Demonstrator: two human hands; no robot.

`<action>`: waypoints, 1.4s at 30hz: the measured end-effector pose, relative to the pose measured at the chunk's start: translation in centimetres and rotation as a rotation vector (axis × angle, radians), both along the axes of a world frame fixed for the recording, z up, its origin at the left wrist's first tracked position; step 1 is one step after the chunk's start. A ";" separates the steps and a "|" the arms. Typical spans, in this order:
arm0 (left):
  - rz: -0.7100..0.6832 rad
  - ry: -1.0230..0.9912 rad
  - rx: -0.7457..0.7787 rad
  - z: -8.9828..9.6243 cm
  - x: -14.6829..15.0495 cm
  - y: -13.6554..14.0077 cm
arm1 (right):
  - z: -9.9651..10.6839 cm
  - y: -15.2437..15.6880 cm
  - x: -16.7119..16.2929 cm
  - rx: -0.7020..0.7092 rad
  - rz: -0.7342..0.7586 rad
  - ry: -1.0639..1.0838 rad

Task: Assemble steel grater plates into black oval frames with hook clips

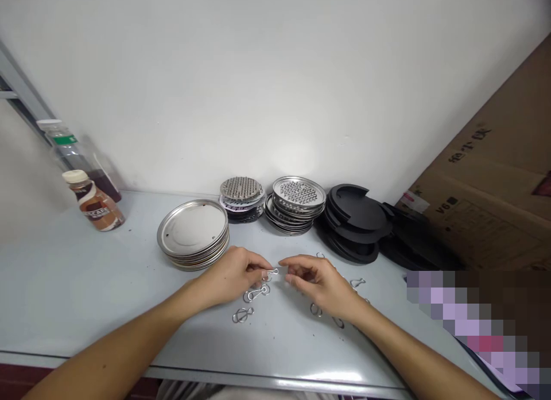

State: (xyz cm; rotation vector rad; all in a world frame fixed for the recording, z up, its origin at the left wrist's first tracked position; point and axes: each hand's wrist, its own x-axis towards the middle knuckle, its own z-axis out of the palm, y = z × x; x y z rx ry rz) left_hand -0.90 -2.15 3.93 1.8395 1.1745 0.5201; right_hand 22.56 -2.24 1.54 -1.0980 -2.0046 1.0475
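My left hand [239, 272] pinches a small silver wire clip [274, 271] between thumb and fingers, its looped end pointing right. Facing it, my right hand [316, 279] has its fingers curled towards the thumb; what lies between them, if anything, is too small to make out. On the table below my left hand are a wire clip with a ring [257, 294] and another such pair [243, 315]. Metal rings [315, 310] lie beneath my right hand, partly covered by it. Another wire clip [357, 283] rests to the right of that hand.
Behind my hands stand stacked metal discs [193, 230], small grater plates [241, 189], rimmed grater discs [298, 193] and black plastic rings [357, 213]. Two bottles, one brown-labelled [97, 205], stand at left. A cardboard box [482, 187] is at right, near a pixelated area.
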 end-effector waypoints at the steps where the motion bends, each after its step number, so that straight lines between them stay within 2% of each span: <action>1: 0.010 -0.033 -0.020 0.0 0.1 0.0 | 0.0 -0.1 -0.2 -0.047 0.010 0.056; 4: 0.021 -0.107 -0.059 0.0 0.7 -0.2 | -0.1 -0.5 -1.0 -0.143 0.041 0.222; 6: 0.011 -0.164 -0.087 0.2 1.1 -0.5 | -0.1 -0.7 -1.3 -0.170 0.011 0.283; 9: 0.049 -0.255 -0.135 0.7 1.6 -0.7 | -0.1 -0.6 -1.2 -0.224 -0.054 0.315; 13: 0.080 -0.382 -0.193 0.8 1.4 -0.4 | 0.1 -0.2 -0.7 -0.259 -0.064 0.322; 15: 0.062 -0.463 -0.306 0.6 1.2 -0.2 | 0.1 -0.3 -0.6 -0.185 -0.082 0.309; 18: 0.032 -0.580 -0.507 0.1 1.2 -0.1 | 0.2 -0.7 -0.7 0.026 -0.106 0.286; 20: 0.013 -0.630 -0.581 -0.1 1.3 -0.1 | 0.3 -0.9 -0.7 0.149 -0.103 0.261; 24: 0.050 -0.688 -0.564 -0.2 1.6 -0.2 | 0.2 -1.1 -0.9 0.356 -0.131 0.216; 28: 0.094 -0.706 -0.579 -0.2 1.7 -0.3 | 0.3 -1.0 -0.8 0.490 -0.188 0.178; 32: 0.096 -0.714 -0.610 -0.3 1.9 -0.6 | 0.1 -1.0 -0.5 0.720 -0.152 0.081; 34: 0.109 -0.706 -0.565 -0.3 2.1 -0.8 | -0.1 -1.0 -0.2 0.823 -0.134 0.029; 37: 0.121 -0.712 -0.507 -0.3 2.3 -1.1 | -0.3 -1.1 0.0 0.886 -0.127 -0.038; 42: 0.099 -0.782 -0.709 0.1 2.5 -1.2 | -0.1 -1.5 0.1 1.028 -0.105 -0.110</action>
